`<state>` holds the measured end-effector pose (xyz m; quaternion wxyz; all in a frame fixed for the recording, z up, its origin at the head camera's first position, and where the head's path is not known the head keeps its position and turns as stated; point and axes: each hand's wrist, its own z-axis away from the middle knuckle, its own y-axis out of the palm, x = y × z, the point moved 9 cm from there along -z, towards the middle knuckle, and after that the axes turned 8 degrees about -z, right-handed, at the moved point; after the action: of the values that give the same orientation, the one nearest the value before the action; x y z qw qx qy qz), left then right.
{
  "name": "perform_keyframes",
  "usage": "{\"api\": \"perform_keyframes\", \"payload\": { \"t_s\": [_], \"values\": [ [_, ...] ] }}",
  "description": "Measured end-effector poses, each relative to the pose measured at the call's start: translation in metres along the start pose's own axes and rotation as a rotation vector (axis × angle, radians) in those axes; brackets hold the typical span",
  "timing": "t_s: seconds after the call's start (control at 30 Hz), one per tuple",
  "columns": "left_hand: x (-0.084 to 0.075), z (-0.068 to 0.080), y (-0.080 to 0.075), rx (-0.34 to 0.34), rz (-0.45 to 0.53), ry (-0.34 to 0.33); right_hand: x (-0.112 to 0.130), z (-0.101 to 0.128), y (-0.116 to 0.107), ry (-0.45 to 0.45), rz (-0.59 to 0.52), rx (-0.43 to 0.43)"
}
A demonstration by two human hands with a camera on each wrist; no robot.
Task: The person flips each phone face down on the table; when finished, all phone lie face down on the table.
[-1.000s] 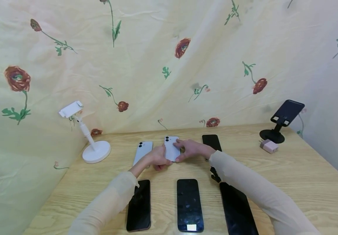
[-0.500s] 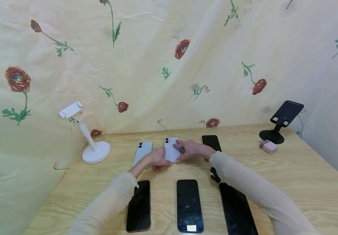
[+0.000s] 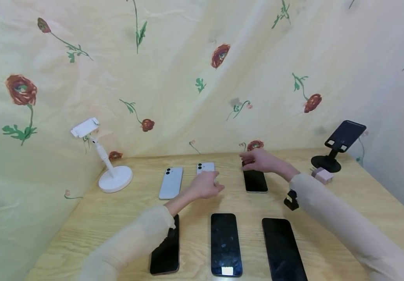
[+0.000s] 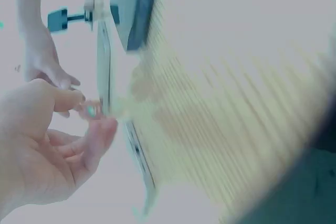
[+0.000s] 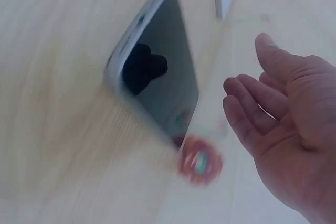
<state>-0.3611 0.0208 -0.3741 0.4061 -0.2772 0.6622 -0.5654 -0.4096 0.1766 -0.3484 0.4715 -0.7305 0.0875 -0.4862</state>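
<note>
My left hand [image 3: 206, 185] hovers over the near part of a white smartphone [image 3: 205, 166] lying back-up on the table; the hand covers much of it. In the left wrist view the fingers [image 4: 97, 135] curve loosely around nothing. My right hand [image 3: 259, 160] is above the far end of a black-screened smartphone [image 3: 256, 182]. From the right wrist, that phone [image 5: 168, 77] appears apart from the half-bent fingers [image 5: 247, 103], which hold nothing. A second white smartphone [image 3: 171, 183] lies face down to the left.
Three dark-screened phones lie nearer: left [image 3: 166, 249], middle [image 3: 226, 244] and right [image 3: 282, 249]. A white phone stand [image 3: 115, 178] is at the back left. A black phone stand [image 3: 328, 163] and a pink charger plug [image 3: 323, 176] are at the back right, before a flowered cloth [image 3: 173, 78].
Both hands have let go of the middle white phone. My right hand has moved right to the black-screened phone, and my left hand has shifted slightly right and up from the white phone's edge.
</note>
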Motion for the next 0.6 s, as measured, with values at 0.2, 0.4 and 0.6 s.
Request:
{"api": "perform_keyframes", "payload": {
  "t_s": [0.2,0.4,0.6],
  "values": [
    [-0.032,-0.027,0.025,0.063,-0.068,0.016,-0.034,0.031,-0.009,0.068,0.062,0.057],
    [-0.055,-0.046,0.043,0.134,-0.145,0.022,-0.058,0.047,-0.007,0.175,0.040,0.146],
    [-0.074,-0.057,0.054,0.137,-0.221,0.065,-0.071,0.052,-0.002,0.236,0.030,0.188]
  ]
}}
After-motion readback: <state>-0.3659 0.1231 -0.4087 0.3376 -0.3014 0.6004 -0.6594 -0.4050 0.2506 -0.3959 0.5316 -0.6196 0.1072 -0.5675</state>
